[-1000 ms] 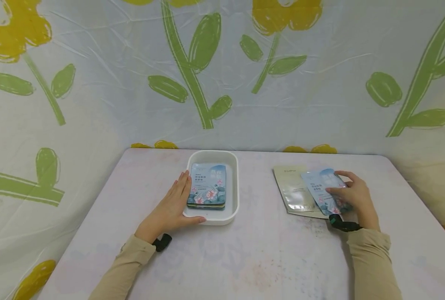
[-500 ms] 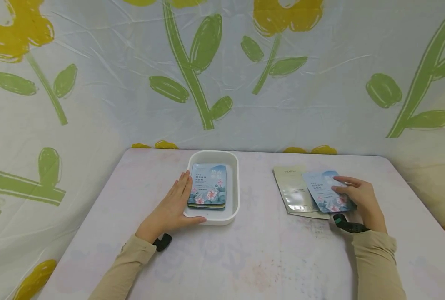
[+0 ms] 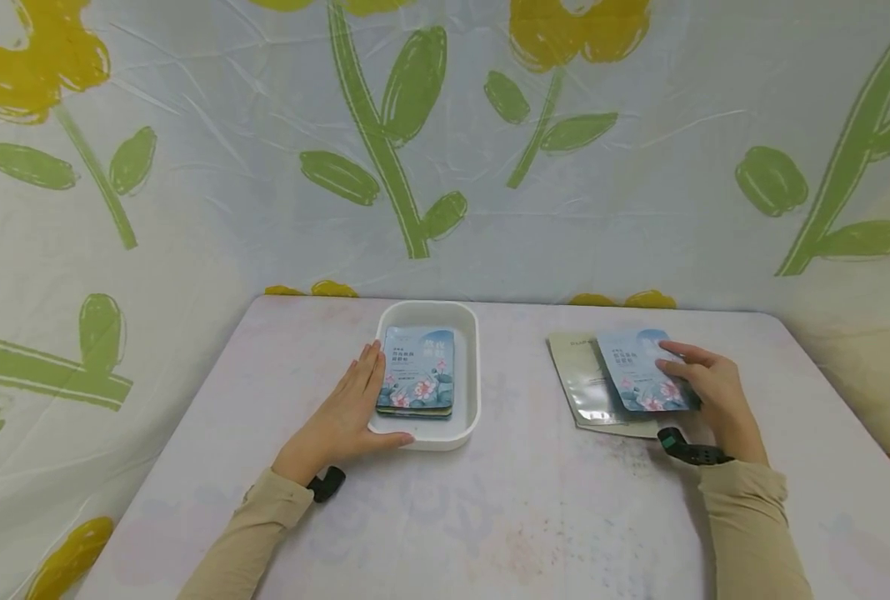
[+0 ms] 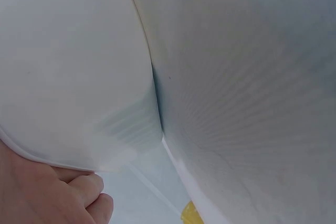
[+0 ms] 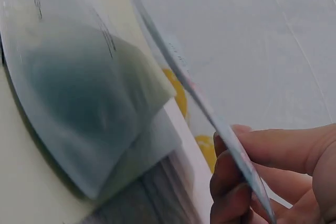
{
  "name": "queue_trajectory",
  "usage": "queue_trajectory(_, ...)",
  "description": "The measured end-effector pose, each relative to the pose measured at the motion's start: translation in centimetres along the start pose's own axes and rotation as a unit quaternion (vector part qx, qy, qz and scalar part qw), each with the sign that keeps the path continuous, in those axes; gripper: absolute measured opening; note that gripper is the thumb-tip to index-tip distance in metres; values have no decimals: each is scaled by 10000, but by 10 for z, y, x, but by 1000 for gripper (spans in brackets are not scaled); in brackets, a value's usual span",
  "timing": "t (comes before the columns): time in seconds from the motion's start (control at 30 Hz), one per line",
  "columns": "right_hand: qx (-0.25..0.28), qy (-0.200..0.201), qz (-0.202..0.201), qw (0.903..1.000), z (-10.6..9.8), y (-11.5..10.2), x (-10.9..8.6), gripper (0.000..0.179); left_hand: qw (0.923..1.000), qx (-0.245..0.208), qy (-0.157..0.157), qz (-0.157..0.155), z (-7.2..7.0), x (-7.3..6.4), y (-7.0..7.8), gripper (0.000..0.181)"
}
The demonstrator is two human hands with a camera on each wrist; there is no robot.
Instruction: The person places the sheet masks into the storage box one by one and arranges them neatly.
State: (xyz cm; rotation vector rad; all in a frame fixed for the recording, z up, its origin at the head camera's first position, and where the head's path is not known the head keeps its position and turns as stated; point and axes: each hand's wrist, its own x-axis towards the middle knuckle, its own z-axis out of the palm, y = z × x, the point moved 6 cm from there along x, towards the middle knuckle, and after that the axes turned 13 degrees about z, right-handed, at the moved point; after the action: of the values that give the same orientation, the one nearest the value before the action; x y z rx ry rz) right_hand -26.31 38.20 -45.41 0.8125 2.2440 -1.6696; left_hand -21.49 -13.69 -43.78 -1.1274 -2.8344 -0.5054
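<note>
My right hand point(image 3: 715, 392) pinches a blue sheet mask packet point(image 3: 643, 375) printed with lotus flowers by its right edge. The right wrist view shows this packet point(image 5: 197, 95) edge-on between thumb and fingers, raised off the pale green packets point(image 3: 591, 392) below. My left hand point(image 3: 340, 417) lies along the left wall of a white tray point(image 3: 471, 392), fingers straight and thumb at the front rim. Inside the tray lies a small stack of packets, a matching blue packet point(image 3: 418, 371) on top. In the left wrist view, the tray's outer wall point(image 4: 79, 77) hides most of that hand point(image 4: 47, 198).
A pale table point(image 3: 490, 517) bears the tray at centre-left and the green packets to its right. Behind it and at both sides hangs a cloth point(image 3: 265, 225) with yellow flowers and green leaves.
My right hand has taken the blue packet up off the green ones, first drawing it slightly right, then up and left. The left hand and tray hold still.
</note>
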Motion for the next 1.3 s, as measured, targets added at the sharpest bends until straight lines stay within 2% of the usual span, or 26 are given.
queue_trajectory(0.23, 134, -246, -184, 9994, 21, -13, -8, 64, 10000, 13, -35, -67, 1, 1, 0, 131)
queue_trajectory(0.4, 284, -253, -220, 9990, 38, -20, -11, 58, 10000, -53, 1, -54, 0, 0, 2, 131)
queue_trajectory(0.63, 883, -419, -571, 9936, 63, -31, -20, 49, 10000, 11, 4, -53, 1, -1, 0, 131)
queue_trajectory(0.83, 638, -265, -830, 9942, 80, -44, -30, 46, 10000, 61, 62, -22, 1, -1, -1, 131)
queue_trajectory(0.97, 675, -259, -855, 9937, 91, -52, -39, 44, 10000, 58, 28, -37, 1, -1, -1, 131)
queue_trajectory(1.3, 732, -741, -1008, 9894, 124, -71, -62, 43, 9999, 23, -39, -100, 0, -1, 0, 131)
